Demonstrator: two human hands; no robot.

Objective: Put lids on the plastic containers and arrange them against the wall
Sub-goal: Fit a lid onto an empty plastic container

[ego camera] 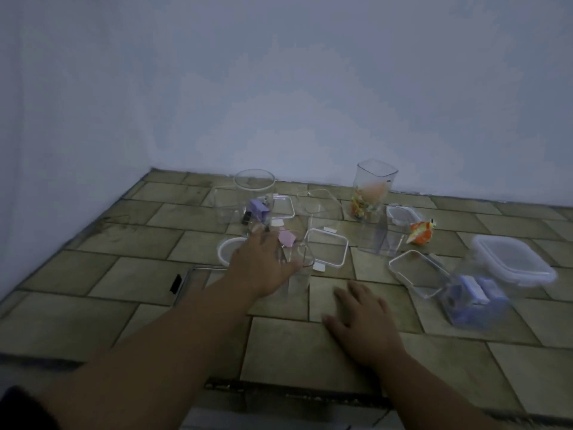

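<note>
Left grip (263, 262): curled round clear square container (305, 270), mid-floor, well off the wall (279, 88).
Right grip (362, 321): spread flat on tiles (279, 346).
Crowding: square lid (327, 252) just right; round lid (224, 248) left; round jar (254, 193) behind.

An orange packet (420, 234) lies on the tiled floor (124, 274).

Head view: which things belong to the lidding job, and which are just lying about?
Job: clear container in left hand; square lid; round lid; tall container with wrappers; lidded container.
Lying about: orange wrapper; dark flat object.
</note>
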